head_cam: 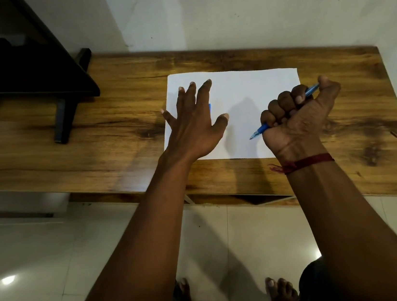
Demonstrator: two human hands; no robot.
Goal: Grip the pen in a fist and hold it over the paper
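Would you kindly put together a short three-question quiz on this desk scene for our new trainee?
1. True or false: the left hand lies with spread fingers on the white paper.
2. The right hand grips: A) a ruler B) a blue pen C) an eraser.
3. What is tied round the right wrist?

Key:
1. True.
2. B; its tip points down-left above the paper.
3. A red thread.
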